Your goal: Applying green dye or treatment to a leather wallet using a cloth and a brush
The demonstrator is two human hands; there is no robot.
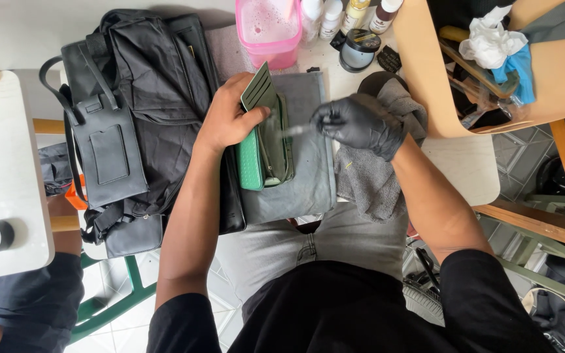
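A black bag (145, 104) lies on the counter (465, 170) beside a grey mat (312, 176), where the bare left hand (227, 117) clamps a green wallet (259, 153) open. The black-gloved right hand (358, 124), holding a grey cloth (377, 176), pinches a small blurred tool (297, 130) toward the wallet.

The tool (297, 130) in your right hand (359, 124) is motion-blurred; the bottles (346, 13) are cut off by the top edge.

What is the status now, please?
Left hand bare, holding green wallet open. Right hand, black glove, pinching thin blurred tool toward wallet. Nothing between them.
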